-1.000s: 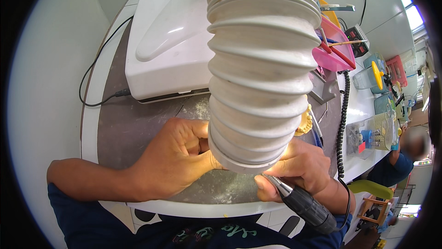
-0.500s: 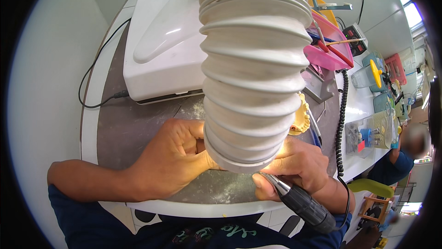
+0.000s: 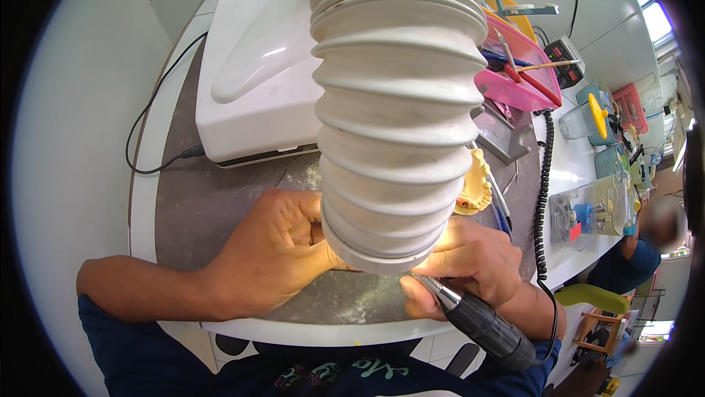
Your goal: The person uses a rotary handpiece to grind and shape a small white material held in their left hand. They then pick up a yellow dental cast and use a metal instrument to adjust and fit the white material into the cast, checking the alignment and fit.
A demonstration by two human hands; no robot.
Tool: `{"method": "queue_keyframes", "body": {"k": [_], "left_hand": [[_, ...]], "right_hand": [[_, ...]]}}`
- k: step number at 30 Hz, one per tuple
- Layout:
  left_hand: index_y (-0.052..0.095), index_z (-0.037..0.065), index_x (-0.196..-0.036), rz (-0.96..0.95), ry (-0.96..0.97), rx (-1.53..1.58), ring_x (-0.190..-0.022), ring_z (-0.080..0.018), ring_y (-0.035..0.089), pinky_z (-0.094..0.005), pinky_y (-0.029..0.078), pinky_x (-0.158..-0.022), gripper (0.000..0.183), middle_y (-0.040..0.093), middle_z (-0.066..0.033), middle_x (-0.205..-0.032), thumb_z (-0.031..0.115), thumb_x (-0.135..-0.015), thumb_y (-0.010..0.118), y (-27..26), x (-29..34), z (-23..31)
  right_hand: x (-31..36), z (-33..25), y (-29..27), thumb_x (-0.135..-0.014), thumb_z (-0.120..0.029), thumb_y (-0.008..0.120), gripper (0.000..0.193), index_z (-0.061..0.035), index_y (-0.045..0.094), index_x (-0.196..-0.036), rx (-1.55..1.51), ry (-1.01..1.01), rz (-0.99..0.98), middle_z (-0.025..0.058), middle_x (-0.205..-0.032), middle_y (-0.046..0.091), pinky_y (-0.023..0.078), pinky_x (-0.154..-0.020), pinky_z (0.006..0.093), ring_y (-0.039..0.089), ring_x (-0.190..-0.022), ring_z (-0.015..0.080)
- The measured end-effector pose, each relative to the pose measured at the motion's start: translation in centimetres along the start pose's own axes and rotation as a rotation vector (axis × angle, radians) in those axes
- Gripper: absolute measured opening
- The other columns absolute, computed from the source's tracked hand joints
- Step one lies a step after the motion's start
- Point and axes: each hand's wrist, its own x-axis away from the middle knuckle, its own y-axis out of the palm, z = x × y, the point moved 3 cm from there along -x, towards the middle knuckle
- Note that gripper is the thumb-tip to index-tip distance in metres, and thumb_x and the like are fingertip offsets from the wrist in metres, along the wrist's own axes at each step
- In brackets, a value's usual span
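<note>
A wide white ribbed hose (image 3: 396, 110) comes down the middle of the view, and its round end hides the fingertips of both hands. My left hand (image 3: 283, 250) is closed, thumb and fingers bent together; what it pinches behind the hose cannot be seen. In my right hand (image 3: 477, 261) is a rotary handpiece (image 3: 488, 331) with a black body and a metal nose. Its nose points up and left toward the hose end, and its tip is hidden. A cream dental plaster model (image 3: 476, 184) lies just beyond my right hand, partly behind the hose.
A white rounded machine (image 3: 257, 74) with a black cable stands at the far left. At the right are a pink tray (image 3: 521, 70) of tools, a coiled black cord (image 3: 545, 191) and clear containers (image 3: 576, 213). Pale dust covers the grey mat (image 3: 352, 305). Another person (image 3: 631, 257) sits far right.
The hose and the plaster model appear slightly further left in the view. Both hands and the handpiece keep nearly the same position.
</note>
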Motion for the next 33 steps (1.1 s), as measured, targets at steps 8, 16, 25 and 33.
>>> {"method": "queue_keyframes", "body": {"k": [8, 16, 25, 33], "left_hand": [[0.066, -0.003, -0.104, 0.02, -0.003, -0.009, -0.095, -0.0103, 0.064, -0.027, 0.054, -0.086, 0.015, 0.069, -0.0072, -0.101, -0.003, -0.09, 0.063, -0.13, 0.0, -0.22], [0.067, -0.003, -0.101, 0.037, -0.034, -0.001, -0.093, -0.0114, 0.065, -0.0268, 0.055, -0.086, 0.013, 0.069, -0.0076, -0.099, -0.003, -0.089, 0.064, -0.39, 0.11, -0.41], [0.066, -0.003, -0.101, 0.04, -0.159, 0.033, -0.094, -0.0122, 0.065, -0.0284, 0.055, -0.087, 0.013, 0.069, -0.0076, -0.099, -0.004, -0.091, 0.059, 0.07, -0.12, 0.17], [0.064, -0.003, -0.107, 0.002, -0.018, 0.072, -0.099, -0.0104, 0.063, -0.0268, 0.052, -0.091, 0.019, 0.068, -0.0065, -0.104, -0.003, -0.088, 0.066, 0.1, -0.1, 0.16]], "right_hand": [[0.06, -0.12, -0.44, -0.069, -0.002, 0.081, 0.023, 0.0011, 0.065, -0.086, 0.012, 0.083, -0.074, 0.017, -0.077, 0.069, 0.055, -0.06, 0.0291, 0.071, -0.068, 0.0258], [-0.15, 0.11, -0.4, -0.07, -0.003, 0.082, 0.023, 0.0008, 0.065, -0.085, -0.019, 0.029, -0.052, 0.0173, -0.077, 0.069, 0.055, -0.058, 0.0293, 0.07, -0.066, 0.026], [0.41, 0.06, -0.62, -0.072, -0.004, 0.081, 0.031, -0.003, 0.061, -0.095, -0.037, 0.108, -0.135, 0.0191, -0.09, 0.069, 0.054, -0.07, 0.0322, 0.07, -0.08, 0.0287], [0.57, 0.32, -0.59, -0.07, -0.005, 0.081, 0.027, 0.0006, 0.064, -0.089, -0.025, -0.009, 0.024, 0.0152, -0.078, 0.068, 0.054, -0.056, 0.0285, 0.07, -0.066, 0.0251]]}}
